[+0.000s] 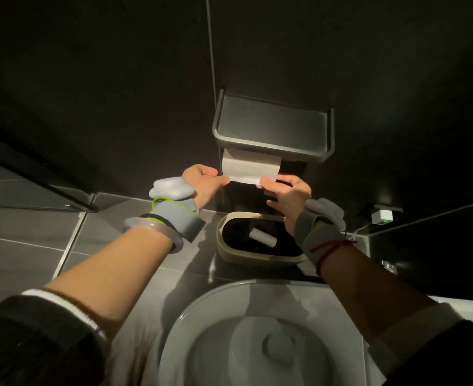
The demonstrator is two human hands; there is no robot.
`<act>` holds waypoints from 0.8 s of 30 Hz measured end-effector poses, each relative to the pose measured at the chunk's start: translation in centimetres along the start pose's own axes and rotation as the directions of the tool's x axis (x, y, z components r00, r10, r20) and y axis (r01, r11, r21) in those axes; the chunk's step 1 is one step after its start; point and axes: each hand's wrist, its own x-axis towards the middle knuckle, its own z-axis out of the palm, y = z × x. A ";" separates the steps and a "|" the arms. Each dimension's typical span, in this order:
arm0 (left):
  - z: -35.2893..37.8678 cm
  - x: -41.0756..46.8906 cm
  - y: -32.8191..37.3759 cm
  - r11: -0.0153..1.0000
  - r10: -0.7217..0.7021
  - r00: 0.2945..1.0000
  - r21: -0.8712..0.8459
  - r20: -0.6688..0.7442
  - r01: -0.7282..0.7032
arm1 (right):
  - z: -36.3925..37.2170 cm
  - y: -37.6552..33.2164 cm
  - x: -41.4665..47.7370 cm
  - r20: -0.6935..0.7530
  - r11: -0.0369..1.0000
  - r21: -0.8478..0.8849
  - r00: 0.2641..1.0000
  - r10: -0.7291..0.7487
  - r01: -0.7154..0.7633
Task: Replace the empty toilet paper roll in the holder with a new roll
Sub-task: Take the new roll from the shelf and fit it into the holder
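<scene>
Head view, dim bathroom. Both hands are raised at the grey wall-mounted toilet paper holder (pixel 273 126), which has a flat shelf lid on top.

New toilet paper roll: seated in the holder under the lid; only its hanging paper sheet (pixel 250 167) shows, so the roll body itself cannot be made out. The sheet's lower edge is folded, and the fold (pixel 245 179) runs between the two sets of fingertips.

Left hand (pixel 203 185): thumb and fingers pressed together in a pinch on the left end of the folded edge. Right hand (pixel 288 192): thumb and forefinger pinch the right end of the same edge; the remaining fingers are curled below, apart from the paper. Each wrist carries a grey strap with a pale pod.

Empty cardboard tube (pixel 263 237): lying on its side in the dark liner of the beige waste bin (pixel 231 253), well below the fingers and nearer the right wrist than the left.

White toilet bowl (pixel 202 316): beneath the forearms, closest to the camera, lid up. A small white box (pixel 382 216) sits on a ledge to the right of the right hand.
</scene>
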 end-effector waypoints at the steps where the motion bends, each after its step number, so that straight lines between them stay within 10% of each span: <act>1: -0.1 0.0 -0.1 1.000 -0.002 1.000 0.018 0.007 0.002 | 0.1 0.1 0.1 -0.003 1.000 0.001 1.000 0.004 -0.004; 24: -0.1 3.8 -3.5 0.828 0.010 0.995 0.557 0.102 -0.066 | 0.6 2.5 2.1 0.069 0.911 -0.397 0.986 0.152 -0.113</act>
